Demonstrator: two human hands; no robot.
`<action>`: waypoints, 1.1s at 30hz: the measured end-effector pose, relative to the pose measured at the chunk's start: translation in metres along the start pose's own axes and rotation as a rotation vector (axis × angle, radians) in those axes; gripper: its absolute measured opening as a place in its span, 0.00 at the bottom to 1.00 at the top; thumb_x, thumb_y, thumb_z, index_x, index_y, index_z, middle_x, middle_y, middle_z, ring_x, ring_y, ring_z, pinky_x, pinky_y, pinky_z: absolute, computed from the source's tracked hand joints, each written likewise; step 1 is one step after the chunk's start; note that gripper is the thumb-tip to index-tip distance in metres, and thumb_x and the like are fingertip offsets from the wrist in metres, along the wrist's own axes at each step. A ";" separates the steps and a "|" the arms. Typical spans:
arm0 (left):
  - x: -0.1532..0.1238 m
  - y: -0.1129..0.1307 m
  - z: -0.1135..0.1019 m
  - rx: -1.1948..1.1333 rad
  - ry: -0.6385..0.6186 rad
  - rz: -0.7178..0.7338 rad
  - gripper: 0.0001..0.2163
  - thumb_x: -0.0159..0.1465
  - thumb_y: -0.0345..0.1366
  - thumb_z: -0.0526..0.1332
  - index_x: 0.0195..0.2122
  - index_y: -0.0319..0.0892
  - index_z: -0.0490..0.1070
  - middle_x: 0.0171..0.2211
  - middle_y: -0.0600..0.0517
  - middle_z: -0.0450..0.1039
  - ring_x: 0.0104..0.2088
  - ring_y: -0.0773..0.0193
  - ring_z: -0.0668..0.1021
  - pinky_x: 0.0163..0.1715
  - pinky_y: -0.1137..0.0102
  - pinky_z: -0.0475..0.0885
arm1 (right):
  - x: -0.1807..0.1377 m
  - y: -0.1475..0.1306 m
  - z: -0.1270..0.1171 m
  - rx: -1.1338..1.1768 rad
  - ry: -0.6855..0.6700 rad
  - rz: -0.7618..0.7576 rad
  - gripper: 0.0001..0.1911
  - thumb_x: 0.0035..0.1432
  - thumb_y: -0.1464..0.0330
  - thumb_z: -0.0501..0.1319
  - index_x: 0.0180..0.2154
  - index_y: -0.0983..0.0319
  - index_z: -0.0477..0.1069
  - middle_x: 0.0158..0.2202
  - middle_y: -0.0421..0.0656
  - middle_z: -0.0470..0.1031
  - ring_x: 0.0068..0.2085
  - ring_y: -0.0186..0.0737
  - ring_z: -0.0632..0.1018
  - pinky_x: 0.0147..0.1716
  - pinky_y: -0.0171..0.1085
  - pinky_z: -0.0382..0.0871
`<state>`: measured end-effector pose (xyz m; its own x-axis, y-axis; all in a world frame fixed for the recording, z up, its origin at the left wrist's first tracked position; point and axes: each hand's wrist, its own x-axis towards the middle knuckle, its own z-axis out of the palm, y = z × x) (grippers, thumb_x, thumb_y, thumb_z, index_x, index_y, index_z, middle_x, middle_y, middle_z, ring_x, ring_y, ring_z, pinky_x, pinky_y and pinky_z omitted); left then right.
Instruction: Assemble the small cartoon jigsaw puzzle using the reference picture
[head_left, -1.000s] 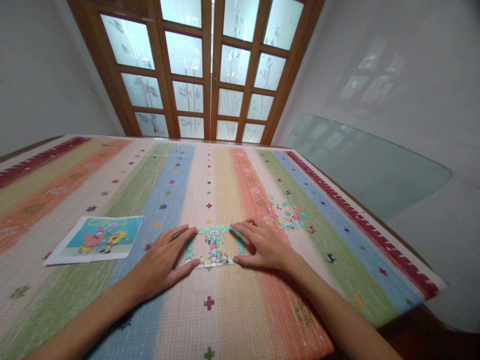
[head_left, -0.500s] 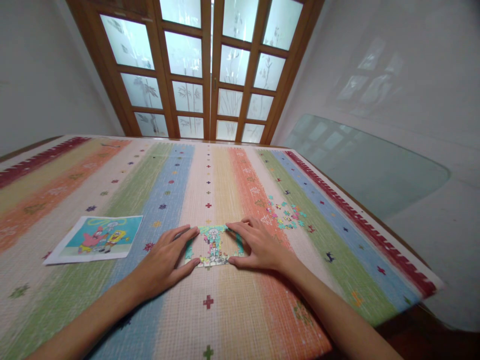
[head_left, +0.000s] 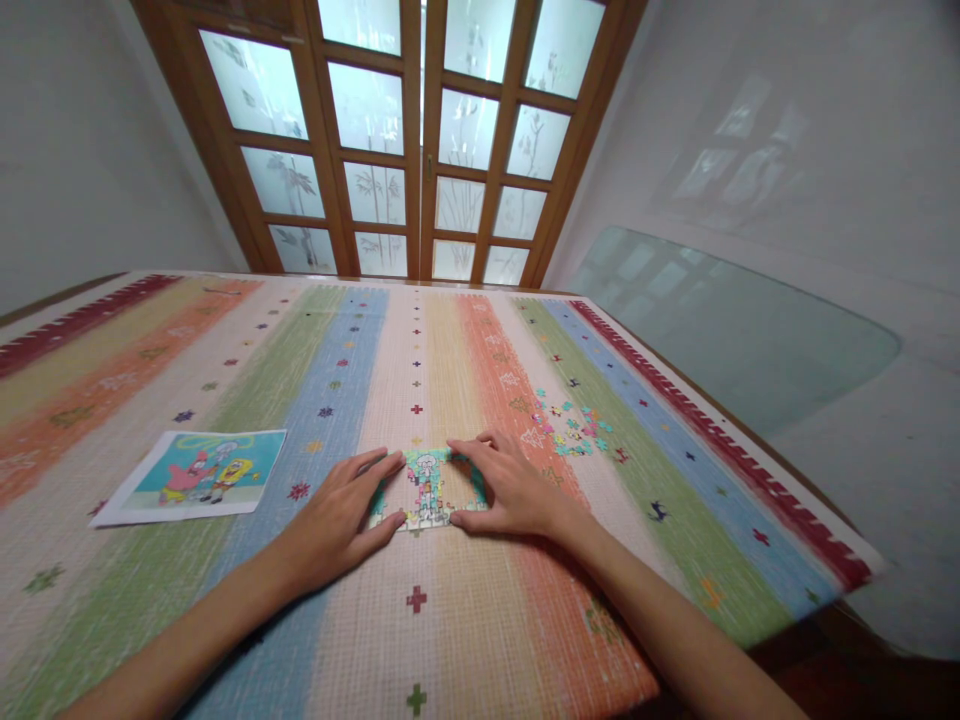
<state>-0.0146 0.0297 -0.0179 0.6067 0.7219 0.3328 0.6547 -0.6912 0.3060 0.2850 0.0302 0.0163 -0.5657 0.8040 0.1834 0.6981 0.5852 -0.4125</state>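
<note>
A partly assembled jigsaw puzzle (head_left: 428, 490) lies flat on the striped tablecloth in front of me. Its border and a middle column with a cartoon figure are joined, and cloth shows through gaps on both sides. My left hand (head_left: 352, 508) grips the left end, fingers along the far edge and thumb on the near edge. From the other side, my right hand (head_left: 510, 490) holds the right end the same way, its index fingertip at the far edge. Both hands cover parts of the puzzle's ends.
Several loose puzzle pieces (head_left: 574, 430) lie scattered to the right, beyond my right hand. A printed cartoon picture (head_left: 202, 478) rests on the tablecloth (head_left: 465, 620) at the left. Wooden doors with glass panes (head_left: 375, 110) stand behind the table's far edge.
Both hands have shifted slightly inward along the puzzle's edges, my left fingers to the right and my right thumb to the left. Puzzle and loose pieces look essentially the same.
</note>
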 end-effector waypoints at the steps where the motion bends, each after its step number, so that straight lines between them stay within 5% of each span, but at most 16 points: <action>1: 0.000 0.000 0.000 -0.002 -0.005 -0.003 0.26 0.74 0.48 0.55 0.68 0.43 0.55 0.65 0.39 0.65 0.64 0.45 0.70 0.62 0.49 0.68 | 0.000 0.000 0.000 0.001 -0.001 -0.002 0.44 0.53 0.54 0.70 0.66 0.65 0.63 0.56 0.55 0.73 0.57 0.57 0.70 0.59 0.53 0.67; 33: 0.011 0.012 -0.001 -0.022 0.026 0.072 0.25 0.75 0.44 0.55 0.69 0.41 0.56 0.63 0.38 0.67 0.64 0.47 0.70 0.61 0.50 0.69 | 0.010 -0.005 0.003 0.028 0.004 -0.091 0.39 0.53 0.59 0.70 0.64 0.61 0.66 0.58 0.50 0.74 0.56 0.54 0.69 0.58 0.53 0.66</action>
<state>-0.0008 0.0295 -0.0098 0.6396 0.6695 0.3778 0.5997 -0.7420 0.2996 0.2748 0.0348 0.0173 -0.6248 0.7479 0.2244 0.6313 0.6530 -0.4185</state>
